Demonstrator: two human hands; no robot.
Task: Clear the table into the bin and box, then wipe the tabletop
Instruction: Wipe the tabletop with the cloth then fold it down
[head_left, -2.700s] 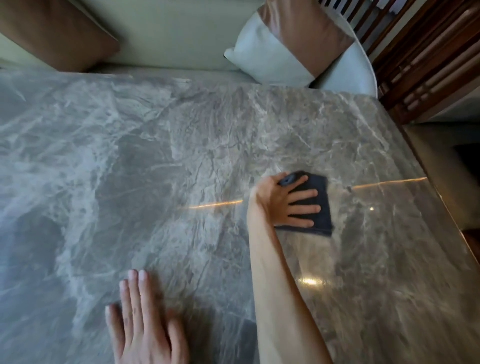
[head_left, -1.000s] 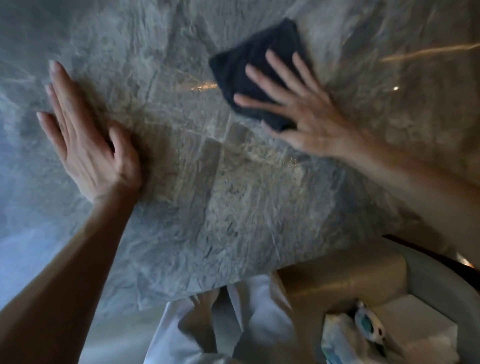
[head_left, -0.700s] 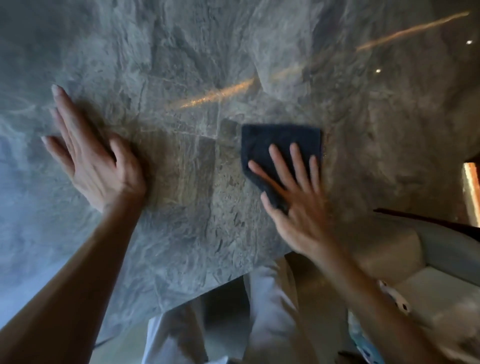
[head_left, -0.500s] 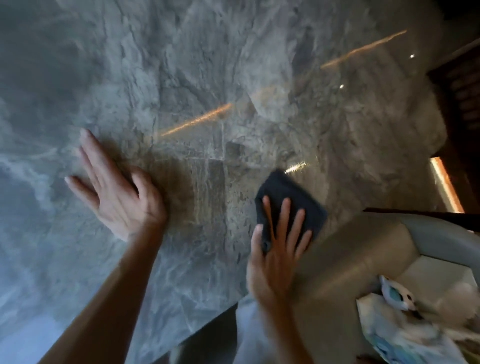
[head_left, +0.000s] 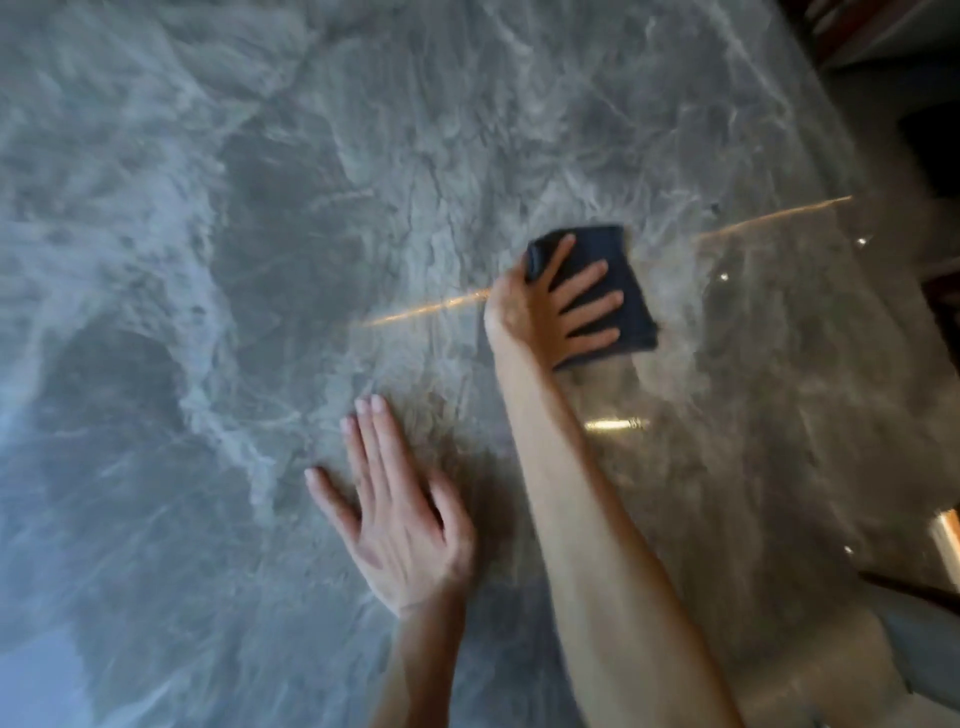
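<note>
Head | right hand (head_left: 545, 312) flat, fingers spread on cloth (head_left: 618, 291) | left hand (head_left: 395, 519) flat on tabletop (head_left: 208, 260)

The tabletop (head_left: 260, 260) is grey marble, veined pale white, with darker patches toward nine o'clock; the cloth (head_left: 602, 244) is dark navy, nearly black; an orange streak (head_left: 779, 215) glints at its two o'clock.

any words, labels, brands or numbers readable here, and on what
None: no text can be read anywhere in this view.
The cloth under the right hand is plain and dark.
The tabletop, where the left hand lies flat, shows only marble veins and light glints.
</note>
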